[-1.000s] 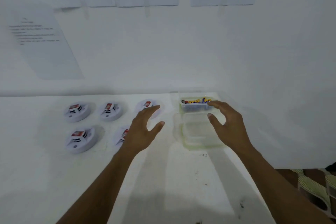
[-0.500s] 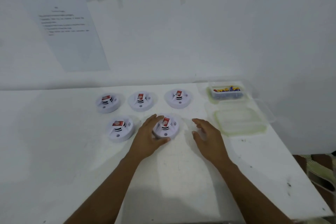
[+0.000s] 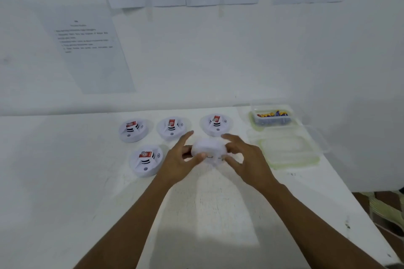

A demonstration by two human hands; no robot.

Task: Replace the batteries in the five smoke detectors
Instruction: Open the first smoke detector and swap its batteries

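Both hands hold one white smoke detector just above the white table; it is blurred and its label does not show. My left hand grips its left side, thumb in front. My right hand grips its right side. Three more detectors with red labels lie in a back row, one at the left, one in the middle and one at the right. A further detector lies in front at the left. A clear box of batteries stands at the back right.
The box's clear lid lies flat in front of the box, near the table's right edge. Printed sheets hang on the white wall behind. Beyond the right edge, floor and a patterned object show.
My right hand moved left from the box to the front detector. Both hands closed on that detector and lifted and turned it, so its red label no longer shows.
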